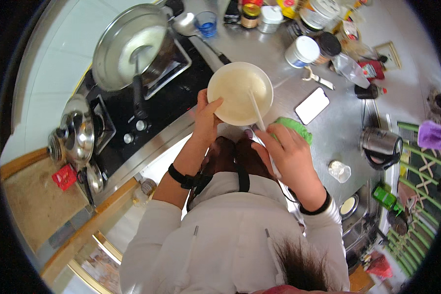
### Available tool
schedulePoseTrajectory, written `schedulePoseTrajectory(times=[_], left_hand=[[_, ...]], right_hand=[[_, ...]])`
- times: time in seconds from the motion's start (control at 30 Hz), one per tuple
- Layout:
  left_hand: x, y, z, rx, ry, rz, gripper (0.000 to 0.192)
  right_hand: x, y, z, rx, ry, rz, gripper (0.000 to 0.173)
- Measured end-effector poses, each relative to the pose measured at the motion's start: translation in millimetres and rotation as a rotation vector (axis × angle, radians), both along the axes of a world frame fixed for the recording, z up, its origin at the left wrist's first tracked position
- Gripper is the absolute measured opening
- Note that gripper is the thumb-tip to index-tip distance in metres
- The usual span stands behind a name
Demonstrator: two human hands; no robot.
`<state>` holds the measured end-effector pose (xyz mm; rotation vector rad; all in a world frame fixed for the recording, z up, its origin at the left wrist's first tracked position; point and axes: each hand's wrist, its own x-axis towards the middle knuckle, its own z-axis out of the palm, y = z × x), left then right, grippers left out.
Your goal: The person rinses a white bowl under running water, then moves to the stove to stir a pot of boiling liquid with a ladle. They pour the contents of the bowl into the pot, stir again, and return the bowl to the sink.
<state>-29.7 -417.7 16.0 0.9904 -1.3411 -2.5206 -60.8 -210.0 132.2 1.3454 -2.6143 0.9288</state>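
Note:
My left hand (208,117) grips the left side of a white bowl (269,79), its thumb over the rim. Inside the bowl is a pale, cream-coloured liquid (237,92). My right hand (288,152) is closed around a white stick-like utensil (256,108), possibly chopsticks or a spoon handle; its far end dips into the liquid. A green cloth (294,128) lies on the steel counter just beyond my right fingers. Up to the left, a large steel pot (104,60) on the stove holds whitish liquid and a ladle with a black handle (138,93).
The black gas stove (176,93) carries a lidded pan (81,137) at the left. A ladle (205,42) and a blue glass (206,25) are behind the bowl. On the counter (323,147) are a phone (312,106), a peeler (319,79), several jars, a plastic cup (339,171) and an electric kettle (380,147).

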Motion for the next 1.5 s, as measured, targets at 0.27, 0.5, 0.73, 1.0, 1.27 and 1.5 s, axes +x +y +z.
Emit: schedulePoseTrajectory(times=[0.27,0.5,0.73,1.0,1.27,1.5], left_hand=[[43.7,-32.4,5.3,0.005,0.041,0.033,0.065],[89.6,-51.8,14.3,0.055,0.044,0.132,0.069],[134.2,-77.2,31.6,0.074,0.098,0.328,0.055],[176.3,-105.6,51.2,0.033,0.166,0.537,0.050],[190.7,-140.9,68.1,-0.062,0.177,0.652,0.055],[191.2,-164.4,67.6,-0.088,0.183,0.599,0.058]], right_hand=[[17.4,-42.4,19.8,0.101,0.005,0.126,0.024],[35.3,-70.7,24.2,0.124,-0.104,0.462,0.026],[43.5,-102.0,41.1,0.071,-0.086,0.590,0.029],[70.8,-158.0,60.2,0.026,0.007,0.680,0.027],[88.1,-200.6,61.6,-0.038,0.152,0.687,0.024],[93.7,-229.3,73.5,-0.060,0.104,0.683,0.018]])
